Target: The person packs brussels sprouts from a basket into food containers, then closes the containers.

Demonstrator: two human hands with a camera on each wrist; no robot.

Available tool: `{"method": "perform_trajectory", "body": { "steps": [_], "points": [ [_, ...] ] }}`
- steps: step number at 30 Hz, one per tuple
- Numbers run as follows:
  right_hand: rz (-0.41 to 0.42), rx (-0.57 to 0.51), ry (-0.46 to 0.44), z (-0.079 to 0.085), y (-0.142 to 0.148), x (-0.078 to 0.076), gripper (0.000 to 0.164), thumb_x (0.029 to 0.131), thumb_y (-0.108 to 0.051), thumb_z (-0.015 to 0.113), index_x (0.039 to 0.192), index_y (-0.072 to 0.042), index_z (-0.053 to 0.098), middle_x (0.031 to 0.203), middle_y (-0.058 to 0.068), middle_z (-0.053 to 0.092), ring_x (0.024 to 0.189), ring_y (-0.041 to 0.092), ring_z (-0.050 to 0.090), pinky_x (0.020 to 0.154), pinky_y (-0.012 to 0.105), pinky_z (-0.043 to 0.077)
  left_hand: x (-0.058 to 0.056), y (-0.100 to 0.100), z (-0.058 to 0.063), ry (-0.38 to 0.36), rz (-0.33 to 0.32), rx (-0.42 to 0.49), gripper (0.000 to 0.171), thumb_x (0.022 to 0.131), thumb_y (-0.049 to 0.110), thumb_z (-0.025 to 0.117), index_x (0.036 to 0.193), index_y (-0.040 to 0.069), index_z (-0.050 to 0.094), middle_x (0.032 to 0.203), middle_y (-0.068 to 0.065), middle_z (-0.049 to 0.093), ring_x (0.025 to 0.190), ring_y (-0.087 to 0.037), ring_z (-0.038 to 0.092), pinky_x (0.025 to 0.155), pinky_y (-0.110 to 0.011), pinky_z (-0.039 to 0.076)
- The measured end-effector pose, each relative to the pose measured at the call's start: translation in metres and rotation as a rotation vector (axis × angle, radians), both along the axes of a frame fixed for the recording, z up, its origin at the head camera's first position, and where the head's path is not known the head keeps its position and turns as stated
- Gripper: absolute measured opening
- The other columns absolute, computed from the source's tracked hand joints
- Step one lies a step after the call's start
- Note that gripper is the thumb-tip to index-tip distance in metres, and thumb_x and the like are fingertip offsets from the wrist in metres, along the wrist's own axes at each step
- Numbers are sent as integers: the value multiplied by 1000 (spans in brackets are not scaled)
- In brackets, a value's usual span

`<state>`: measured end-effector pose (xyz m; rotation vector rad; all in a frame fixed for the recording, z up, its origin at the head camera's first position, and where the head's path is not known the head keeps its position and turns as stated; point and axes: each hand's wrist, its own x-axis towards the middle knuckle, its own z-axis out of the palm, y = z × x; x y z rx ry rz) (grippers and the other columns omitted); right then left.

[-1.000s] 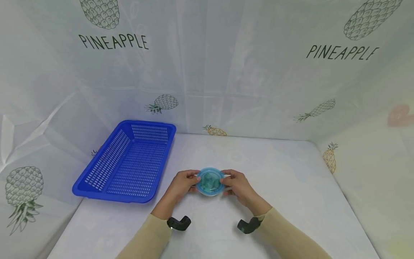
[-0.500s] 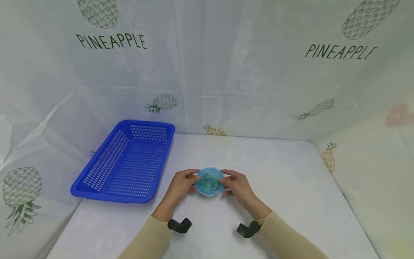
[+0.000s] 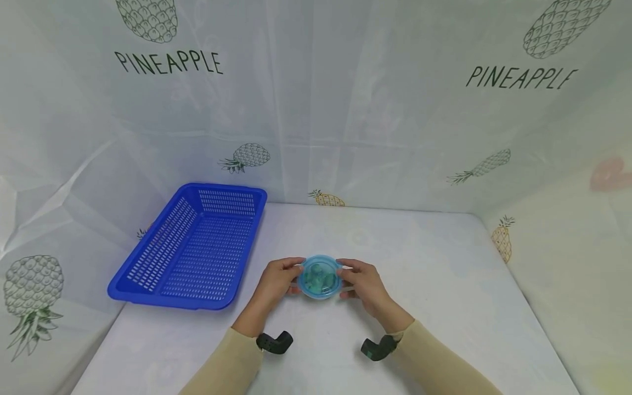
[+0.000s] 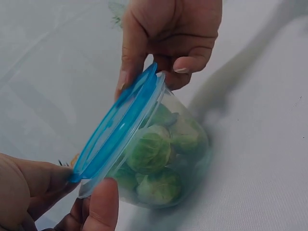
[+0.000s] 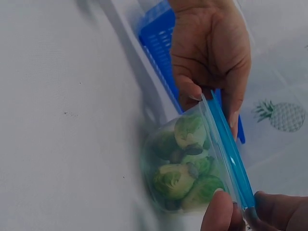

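Note:
A round clear plastic container [image 4: 204, 154] with a blue lid [image 4: 115, 122] is between my two hands at the table's middle. Several Brussels sprouts [image 5: 175, 180] show through its wall. The lid lies over the container's rim; I cannot tell whether it is pressed fully down. On the left side, my left hand [image 3: 275, 281] pinches the lid's edge and rim between thumb and fingers. My right hand [image 3: 365, 282] pinches the same edge from the opposite side. Both wrist views show fingers along the lid's edge and beside the container's upper wall.
A blue plastic basket [image 3: 170, 300] with slotted sides stands at the left of the white table [image 3: 419, 258], with nothing seen inside it. White curtains [image 3: 336, 99] printed with pineapples rise behind and at both sides. Each wrist wears a black camera mount [image 3: 275, 342].

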<state>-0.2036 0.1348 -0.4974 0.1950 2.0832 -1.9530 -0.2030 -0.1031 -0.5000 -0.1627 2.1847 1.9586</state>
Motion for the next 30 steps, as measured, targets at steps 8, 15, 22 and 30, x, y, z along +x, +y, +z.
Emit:
{"method": "perform_trajectory", "body": {
  "steps": [8,15,22,30],
  "points": [
    [-8,-7,-6,1,1,1,36,99,-10,71,135,-5,71,94,7,65,76,17,62,60,31,61,-2,1,0,-12,-2,-3,30,106,13,62,133,5,73,99,-10,64,83,-19,59,72,-41,65],
    [-24,4,-10,1,2,7,38,98,-10,72,136,-5,69,93,9,63,74,18,64,59,31,62,-8,3,-1,-9,-25,-34,32,105,15,63,134,5,72,105,-10,67,78,-16,59,72,-39,64],
    [-24,13,-10,-2,4,8,39,98,-11,72,135,-3,68,95,10,62,75,18,63,60,32,62,-7,4,1,-6,-52,-24,35,100,11,70,133,0,71,109,-12,70,75,-16,64,72,-33,61],
    [24,-29,-30,0,3,8,45,99,-11,71,138,8,59,99,9,65,78,15,65,65,31,63,-4,2,-4,-58,-79,30,39,100,8,70,136,-8,65,110,-18,72,78,-15,67,75,-32,62]
  ]
}}
